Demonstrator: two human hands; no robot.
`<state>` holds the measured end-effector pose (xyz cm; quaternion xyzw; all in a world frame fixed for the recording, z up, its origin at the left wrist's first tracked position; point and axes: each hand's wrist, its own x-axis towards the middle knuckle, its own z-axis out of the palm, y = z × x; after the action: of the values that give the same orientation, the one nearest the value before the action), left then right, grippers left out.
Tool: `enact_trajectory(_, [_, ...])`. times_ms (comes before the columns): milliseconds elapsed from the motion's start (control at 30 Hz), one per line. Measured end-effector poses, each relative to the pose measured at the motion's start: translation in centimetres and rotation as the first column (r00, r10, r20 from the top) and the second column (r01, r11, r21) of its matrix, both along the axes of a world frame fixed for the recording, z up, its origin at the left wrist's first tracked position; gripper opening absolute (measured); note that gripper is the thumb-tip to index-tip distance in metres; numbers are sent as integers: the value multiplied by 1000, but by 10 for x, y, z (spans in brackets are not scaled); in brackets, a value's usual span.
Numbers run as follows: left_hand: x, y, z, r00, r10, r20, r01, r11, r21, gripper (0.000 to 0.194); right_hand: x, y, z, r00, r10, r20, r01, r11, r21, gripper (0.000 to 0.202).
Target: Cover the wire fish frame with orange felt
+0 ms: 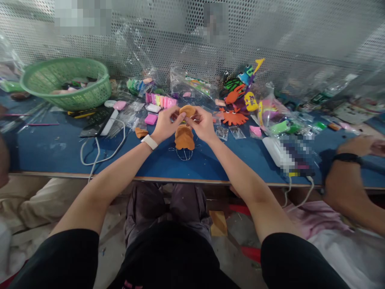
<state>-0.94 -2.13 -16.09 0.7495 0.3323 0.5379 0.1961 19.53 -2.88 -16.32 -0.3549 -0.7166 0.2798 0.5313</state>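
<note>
My left hand (167, 123) and my right hand (203, 123) meet over the table, both pinching a thin, rounded piece of orange-brown clay (187, 110) by its near edge. Just below them lies a larger orange-brown clay form (184, 137) with a wavy lower edge. A bare wire frame (184, 154) with looped ends sticks out of it toward me. Left of my left wrist sits a smaller lump of the same brown clay (141, 132). An orange clay crab (233, 117) rests to the right of my right hand.
A green plastic basket (67, 96) stands at the back left, near a phone (98, 123) with a white cable. Colourful clay packs (161, 100) and clear bags line the back. A white power bank (275, 152) lies right. A co-worker's arm (345, 172) reaches in at the right.
</note>
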Motion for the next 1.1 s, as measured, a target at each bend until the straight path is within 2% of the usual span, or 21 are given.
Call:
enact_trajectory(300, [0,4,-2,998,64,-27,-63,997,40,20,-2,0,-1,1000,-4,-9,4,1000,4,76])
enact_trajectory(533, [1,0,1,999,42,-14,-42,999,11,4,-1,0,-3,999,33,-19,-33,999,-23,62])
enact_trajectory(767, [1,0,3,997,41,-66,-38,998,49,3,4,-4,-2,995,52,87,-57,997,56,57])
enact_trajectory(1000, [1,-1,4,998,58,-24,-57,998,31,6,3,-1,-8,985,14,171,-28,997,78,65])
enact_trajectory(1100, [1,-2,5,999,53,-10,-53,998,17,5,2,-1,-8,984,-19,178,5,997,80,61])
